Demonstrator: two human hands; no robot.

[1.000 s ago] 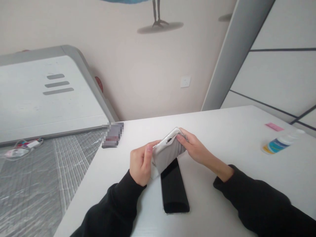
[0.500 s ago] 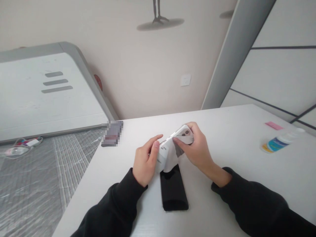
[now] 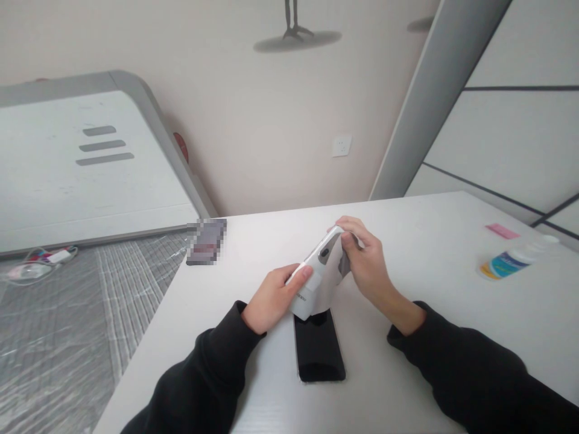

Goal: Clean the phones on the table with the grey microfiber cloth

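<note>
A white phone [image 3: 304,295] is held tilted above the table, its back with a dark camera area facing up. My left hand [image 3: 278,292] is closed around its lower left side, the thumb lying across the back. My right hand [image 3: 364,247] is closed at the phone's upper end, pinching a thin pale sheet [image 3: 332,271] with a grey part that hangs along the phone's right side. Whether the sheet is film or cloth, I cannot tell. Beneath them, a second phone [image 3: 319,352] lies flat with its black screen up, its far end partly covered.
On the white table [image 3: 389,386], a white bottle with a blue and yellow label [image 3: 511,262] lies at the right, near a pink strip [image 3: 502,231]. A blurred-out flat item [image 3: 207,242] sits at the far left corner. A wall socket [image 3: 341,146] is behind.
My right hand has drawn the sheet up and rightward from the phone's camera area. My left thumb now lies over the phone's back, and the phone is turned more steeply.
</note>
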